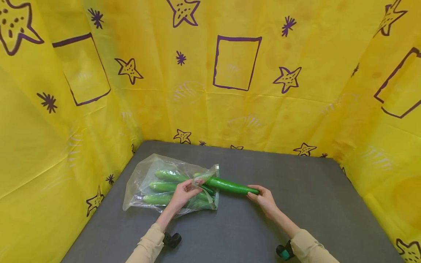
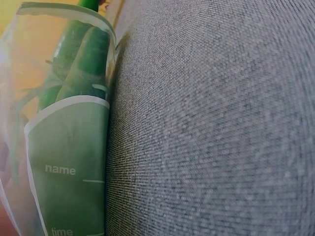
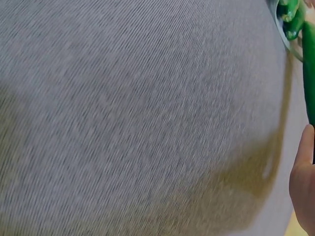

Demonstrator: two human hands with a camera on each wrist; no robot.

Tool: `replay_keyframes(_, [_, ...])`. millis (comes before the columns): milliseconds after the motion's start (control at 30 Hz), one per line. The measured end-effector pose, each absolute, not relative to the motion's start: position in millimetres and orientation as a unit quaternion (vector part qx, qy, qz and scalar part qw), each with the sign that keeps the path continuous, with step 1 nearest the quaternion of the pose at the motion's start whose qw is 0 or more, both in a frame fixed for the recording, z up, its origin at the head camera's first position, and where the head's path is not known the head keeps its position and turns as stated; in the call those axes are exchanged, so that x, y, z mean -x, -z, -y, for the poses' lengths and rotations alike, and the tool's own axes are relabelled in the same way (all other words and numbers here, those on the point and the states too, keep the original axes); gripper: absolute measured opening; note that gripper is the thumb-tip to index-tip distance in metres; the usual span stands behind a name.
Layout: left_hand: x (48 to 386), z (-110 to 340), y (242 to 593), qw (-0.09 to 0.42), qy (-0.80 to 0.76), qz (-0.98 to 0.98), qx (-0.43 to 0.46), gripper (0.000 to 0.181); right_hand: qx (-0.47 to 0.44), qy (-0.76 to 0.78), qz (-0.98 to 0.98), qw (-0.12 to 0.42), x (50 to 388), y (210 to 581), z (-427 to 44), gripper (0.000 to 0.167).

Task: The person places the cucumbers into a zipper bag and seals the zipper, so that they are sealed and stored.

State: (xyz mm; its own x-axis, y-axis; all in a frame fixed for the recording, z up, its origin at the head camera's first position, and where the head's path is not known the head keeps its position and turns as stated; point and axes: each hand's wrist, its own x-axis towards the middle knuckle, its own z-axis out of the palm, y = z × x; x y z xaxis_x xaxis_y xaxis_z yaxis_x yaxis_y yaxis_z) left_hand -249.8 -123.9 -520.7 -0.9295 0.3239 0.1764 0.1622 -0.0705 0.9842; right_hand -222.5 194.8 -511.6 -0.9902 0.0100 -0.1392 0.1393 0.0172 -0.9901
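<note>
A clear plastic zip bag (image 1: pixel 136 186) lies on its side at the table's left, its mouth facing right. Several green cucumbers (image 1: pixel 161 187) are inside it. My left hand (image 1: pixel 182 195) pinches the bag's film near the mouth. At the thin end, my right hand (image 1: pixel 265 201) grips a long green cucumber (image 1: pixel 230 185), whose other end reaches into the bag's mouth. In the left wrist view, the bag shows a green label (image 2: pixel 69 162) printed with "name" and "time". The right wrist view catches only part of the right hand (image 3: pixel 302 184) and the held cucumber (image 3: pixel 308 73).
The grey fabric-covered table (image 1: pixel 315 197) extends to the right and in front of the bag. Yellow curtains (image 1: pixel 204 109) with purple drawings enclose the back and both sides. Dark wrist devices (image 1: pixel 172 240) sit under both forearms.
</note>
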Motion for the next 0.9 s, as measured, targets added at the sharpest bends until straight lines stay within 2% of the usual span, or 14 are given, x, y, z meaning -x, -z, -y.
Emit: replay_keyframes(900, [250, 125, 521, 0.056, -0.711, -0.678, -0.180, 0.046, -0.052, 0.754, -0.652, 0.053, 244, 511, -128, 0.036])
